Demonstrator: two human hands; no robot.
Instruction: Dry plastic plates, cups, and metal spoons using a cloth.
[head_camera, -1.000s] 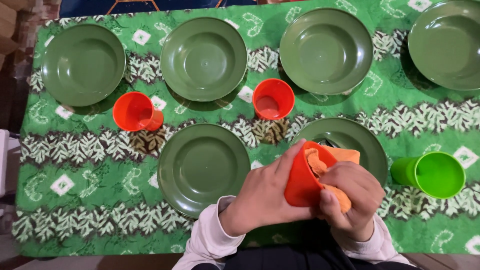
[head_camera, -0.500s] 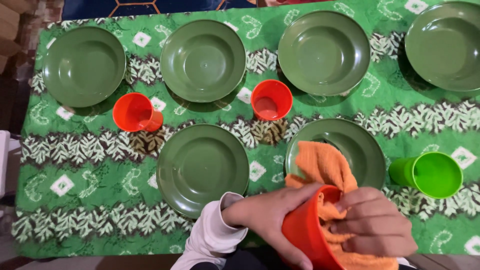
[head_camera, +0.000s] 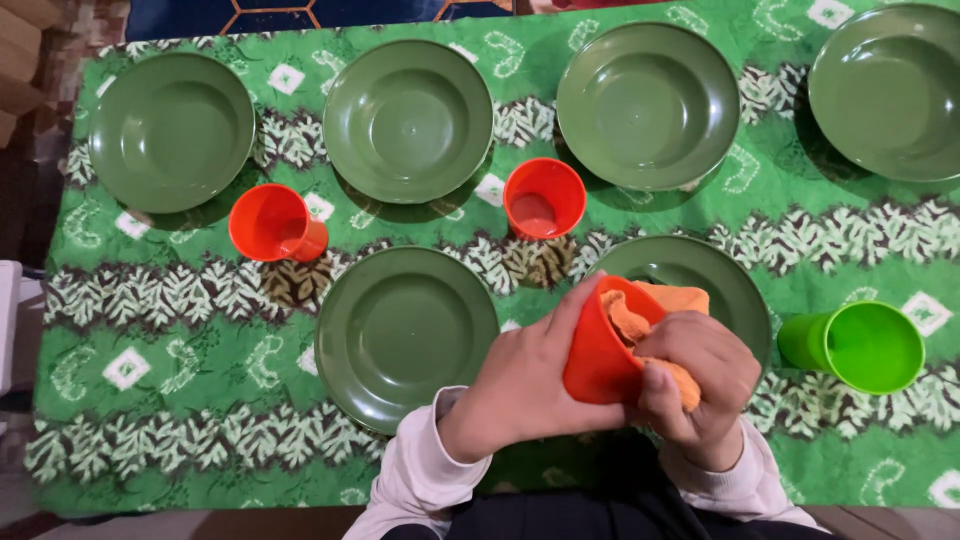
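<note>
My left hand (head_camera: 520, 385) grips an orange-red plastic cup (head_camera: 600, 350) by its side, tilted with its mouth toward the upper right. My right hand (head_camera: 700, 385) holds an orange cloth (head_camera: 665, 320) that is stuffed into the cup's mouth and spills over its rim. Both hands hover above the near edge of a dark green plate (head_camera: 725, 285) on the green patterned tablecloth (head_camera: 180, 360).
Several more dark green plates lie on the cloth, one (head_camera: 405, 335) just left of my hands and others (head_camera: 648, 105) along the far side. Two orange-red cups (head_camera: 275, 223) (head_camera: 543, 198) stand mid-table. A bright green cup (head_camera: 865, 347) stands at right.
The cup dipped low toward me with the cloth spread out over the plate, then came back up; now the cloth is bunched inside the cup again.
</note>
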